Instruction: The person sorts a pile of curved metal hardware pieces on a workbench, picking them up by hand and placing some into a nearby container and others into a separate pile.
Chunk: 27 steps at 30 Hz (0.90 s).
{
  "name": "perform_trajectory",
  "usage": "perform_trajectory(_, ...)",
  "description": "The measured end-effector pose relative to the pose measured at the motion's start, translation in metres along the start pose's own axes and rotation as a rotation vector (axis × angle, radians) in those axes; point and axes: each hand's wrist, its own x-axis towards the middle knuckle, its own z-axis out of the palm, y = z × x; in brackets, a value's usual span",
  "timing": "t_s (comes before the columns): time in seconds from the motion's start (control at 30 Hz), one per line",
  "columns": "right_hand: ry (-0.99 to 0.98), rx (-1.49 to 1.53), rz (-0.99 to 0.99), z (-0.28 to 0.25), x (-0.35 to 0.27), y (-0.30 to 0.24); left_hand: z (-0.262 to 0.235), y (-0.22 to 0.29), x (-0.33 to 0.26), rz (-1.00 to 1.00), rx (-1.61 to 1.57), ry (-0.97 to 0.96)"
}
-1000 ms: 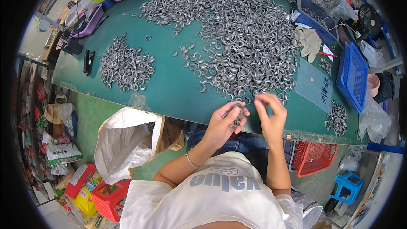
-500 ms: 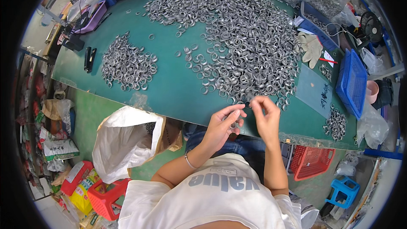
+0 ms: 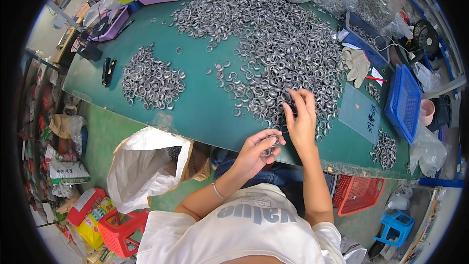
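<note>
The left hand curls around a few grey rings above the near edge of the tabletop; the right hand reaches to the near side of the large heap, thumb and fingers bent, though whether they pinch a ring cannot be told. Should the left grip loosen, rings could slip past the edge toward the floor. Overlapping pieces in the heap might snag or come up together. A sweeping forearm could scatter strays toward the smaller heap, blurring the separation.
</note>
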Motion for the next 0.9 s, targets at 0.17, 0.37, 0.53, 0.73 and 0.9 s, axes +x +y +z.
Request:
perform_trajectory(0.17,0.061,-0.004,-0.011,0.015,-0.001,0.020,0.004,-0.001,-0.004,0.006,0.046,0.136)
perform_trajectory(0.37,-0.082,1.196,0.777,-0.009,-0.034,0.018,-0.012,-0.010,0.000,0.043,0.037,0.130)
perform_trajectory(0.53,-0.180,1.578,0.896,-0.016,-0.059,0.010,-0.008,-0.013,0.004,0.090,0.053,0.126)
perform_trajectory(0.73,-0.011,0.274,0.048,-0.020,-0.065,-0.019,-0.004,-0.009,0.006,-0.009,0.034,0.125)
perform_trajectory(0.9,-0.165,0.343,0.022,-0.032,-0.051,-0.018,-0.009,-0.008,0.006,0.105,0.155,0.064)
